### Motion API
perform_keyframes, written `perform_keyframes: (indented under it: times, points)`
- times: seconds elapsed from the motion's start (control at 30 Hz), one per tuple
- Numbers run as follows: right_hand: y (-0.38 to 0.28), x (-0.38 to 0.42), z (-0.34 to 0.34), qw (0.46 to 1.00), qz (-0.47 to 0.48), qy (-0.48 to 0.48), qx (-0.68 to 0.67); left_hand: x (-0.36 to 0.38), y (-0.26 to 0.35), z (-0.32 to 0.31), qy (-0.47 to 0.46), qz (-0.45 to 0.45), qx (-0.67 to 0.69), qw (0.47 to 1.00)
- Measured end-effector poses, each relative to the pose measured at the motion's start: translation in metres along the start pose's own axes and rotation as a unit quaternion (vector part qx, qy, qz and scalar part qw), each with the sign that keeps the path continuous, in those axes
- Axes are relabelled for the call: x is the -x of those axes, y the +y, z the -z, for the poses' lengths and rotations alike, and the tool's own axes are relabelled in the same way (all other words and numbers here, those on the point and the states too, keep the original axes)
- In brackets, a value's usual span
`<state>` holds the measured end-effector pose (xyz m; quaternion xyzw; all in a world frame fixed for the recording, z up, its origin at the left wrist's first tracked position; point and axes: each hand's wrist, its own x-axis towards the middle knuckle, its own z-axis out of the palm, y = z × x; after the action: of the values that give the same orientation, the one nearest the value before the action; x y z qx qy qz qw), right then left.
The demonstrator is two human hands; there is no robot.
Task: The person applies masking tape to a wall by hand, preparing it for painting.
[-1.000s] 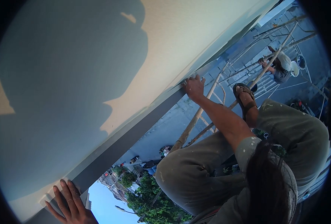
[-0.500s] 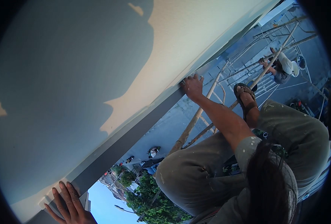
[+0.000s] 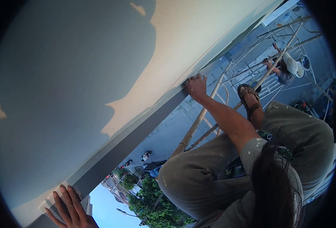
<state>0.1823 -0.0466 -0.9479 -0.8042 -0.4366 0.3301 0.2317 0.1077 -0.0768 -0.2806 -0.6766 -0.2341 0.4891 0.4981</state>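
Observation:
My left hand (image 3: 72, 209) lies at the lower left with its fingers spread, the tips resting on the lower edge of a pale painted wall (image 3: 137, 91). A small whitish rectangular patch (image 3: 45, 205) shows beside those fingertips. Higher up, my right hand (image 3: 196, 86) has its fingers bent over the same edge, where the wall meets a grey strip (image 3: 128, 142). The undersides of its fingers are hidden. My bent knees, in paint-spotted trousers (image 3: 202, 163), and one sandalled foot (image 3: 249, 100) show on the right.
Scaffold poles (image 3: 192, 133) run past my foot. Below, another person (image 3: 285, 70) is on a slatted platform near a white bucket (image 3: 299, 70). The ground lies far beneath, with a motorbike rider (image 3: 146, 155). Trees (image 3: 156, 201) and a street lamp (image 3: 122, 211) are at the bottom.
Both my hands stay in the same places on the wall edge. Far below, the motorbike rider has moved leftward in view. The other person's arm has shifted slightly.

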Motion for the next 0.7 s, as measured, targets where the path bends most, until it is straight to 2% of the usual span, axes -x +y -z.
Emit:
perform_keyframes:
  times: [0.13, 0.23, 0.4, 0.7]
  points:
    - [0.004, -0.001, 0.002, 1.0, 0.013, 0.0, 0.006, 0.006, -0.008, -0.014, -0.003, -0.012, 0.011, 1.0]
    - [0.002, 0.0, 0.003, 1.0, 0.01, 0.0, 0.001, -0.005, 0.003, 0.014, 0.06, 0.001, -0.039, 0.997]
    - [-0.001, 0.001, -0.002, 1.0, 0.0, 0.02, -0.009, -0.006, 0.004, 0.016, 0.057, 0.001, -0.042, 0.997]
    - [-0.006, 0.003, 0.003, 1.0, -0.014, -0.001, -0.021, -0.005, 0.005, 0.016, 0.051, 0.009, -0.032, 0.998]
